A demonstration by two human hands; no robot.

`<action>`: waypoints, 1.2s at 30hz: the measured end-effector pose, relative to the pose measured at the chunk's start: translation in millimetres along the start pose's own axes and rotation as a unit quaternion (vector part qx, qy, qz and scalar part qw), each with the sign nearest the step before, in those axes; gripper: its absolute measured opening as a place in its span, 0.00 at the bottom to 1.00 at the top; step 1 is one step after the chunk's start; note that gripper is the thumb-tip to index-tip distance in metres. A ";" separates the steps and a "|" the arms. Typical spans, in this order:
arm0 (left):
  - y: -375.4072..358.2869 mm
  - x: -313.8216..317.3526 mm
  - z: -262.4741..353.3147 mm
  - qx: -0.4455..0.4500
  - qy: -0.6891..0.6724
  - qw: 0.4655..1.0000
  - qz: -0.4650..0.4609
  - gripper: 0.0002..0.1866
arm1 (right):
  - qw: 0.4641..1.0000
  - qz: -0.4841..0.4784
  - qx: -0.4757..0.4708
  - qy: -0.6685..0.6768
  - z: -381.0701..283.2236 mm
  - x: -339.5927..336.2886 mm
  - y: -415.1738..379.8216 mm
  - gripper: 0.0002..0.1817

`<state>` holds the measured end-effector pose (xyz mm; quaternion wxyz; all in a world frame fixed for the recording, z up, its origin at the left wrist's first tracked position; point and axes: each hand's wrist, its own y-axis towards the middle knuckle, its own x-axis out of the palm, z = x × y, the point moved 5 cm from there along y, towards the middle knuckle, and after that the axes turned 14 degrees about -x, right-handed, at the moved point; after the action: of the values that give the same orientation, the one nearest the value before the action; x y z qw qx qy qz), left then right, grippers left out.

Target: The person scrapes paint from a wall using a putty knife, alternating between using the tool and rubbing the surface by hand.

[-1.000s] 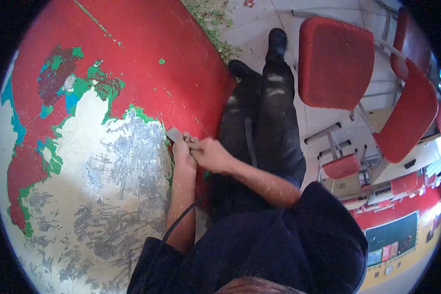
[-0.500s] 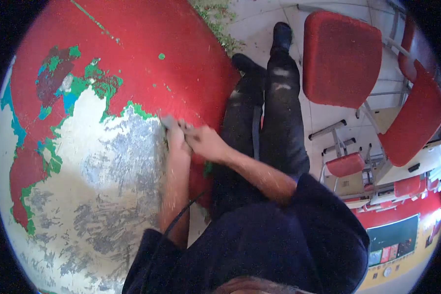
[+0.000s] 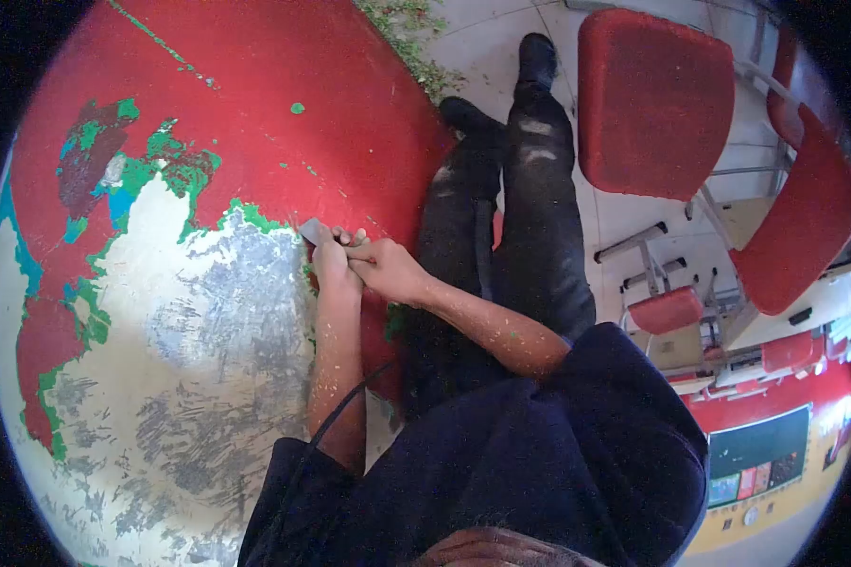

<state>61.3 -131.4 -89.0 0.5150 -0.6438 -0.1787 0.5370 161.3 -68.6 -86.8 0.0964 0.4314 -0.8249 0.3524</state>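
Observation:
A paint scraper shows its flat grey blade (image 3: pixel 309 230) against the wall, where the red paint (image 3: pixel 284 123) meets a bare whitish-grey patch (image 3: pixel 227 312). My left hand (image 3: pixel 332 265) is closed around the scraper close behind the blade. My right hand (image 3: pixel 390 270) is closed on the handle end, right beside the left hand. The fingers hide most of the handle. A ragged green paint edge (image 3: pixel 255 215) lies just left of the blade. Pale flakes speckle both of my forearms.
My outstretched legs (image 3: pixel 539 217) lie along the wall. Paint chips (image 3: pixel 402 33) litter the tiled floor (image 3: pixel 487 47). To the right stand a red chair (image 3: pixel 654 104) and several other pieces of furniture. A thin dark cable (image 3: pixel 340 408) crosses my left arm. A green board (image 3: pixel 759 444) hangs farther off.
The scraper and both hands were blurred by motion and are sharper now. The blade has shifted slightly left in view. The whole view has also shifted slightly.

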 end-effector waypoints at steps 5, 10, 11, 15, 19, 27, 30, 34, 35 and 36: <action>-24.1 -6.2 -5.9 0.014 -0.039 0.999 0.025 0.17 | 1.000 -0.021 -0.016 0.014 0.1 6.9 -16.8 0.15; -5.0 -12.0 6.8 0.087 -0.015 0.996 -0.022 0.17 | 0.999 -0.029 0.006 0.024 -12.4 3.2 -5.3 0.14; -6.2 -15.8 -0.5 0.094 -0.013 0.995 -0.015 0.17 | 0.999 -0.046 0.010 0.013 -13.0 -0.1 -8.0 0.14; -12.0 1.8 17.7 0.095 -0.093 0.990 -0.039 0.16 | 0.999 -0.031 -0.006 0.008 -8.7 6.9 17.7 0.13; -0.5 -1.0 -19.9 -0.005 -0.152 0.986 -0.072 0.16 | 0.995 -0.035 -0.092 -0.036 -4.9 -0.8 -6.8 0.18; -0.2 20.4 -32.9 -0.019 -0.284 0.950 -0.128 0.18 | 0.972 -0.197 -0.088 -0.092 1.2 -22.9 8.6 0.20; -2.0 15.0 -11.3 0.089 -0.269 0.954 -0.098 0.18 | 0.963 -0.251 -0.062 -0.079 5.3 -13.5 27.8 0.22; 6.9 24.6 -8.7 0.106 -0.274 0.952 -0.086 0.18 | 0.955 -0.273 -0.048 -0.105 11.1 -18.9 35.0 0.23; 13.1 28.8 -13.0 0.102 -0.286 0.948 -0.096 0.18 | 0.947 -0.282 -0.092 -0.122 14.6 -20.9 41.2 0.23; 19.1 29.1 -16.3 0.097 -0.307 0.942 -0.095 0.18 | 0.939 -0.289 -0.129 -0.136 15.3 -20.4 44.0 0.22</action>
<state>79.9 -124.0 -121.9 0.5439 -0.3744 -0.3355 0.6719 141.7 -48.9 -129.4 0.1357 0.6786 -0.7086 0.1377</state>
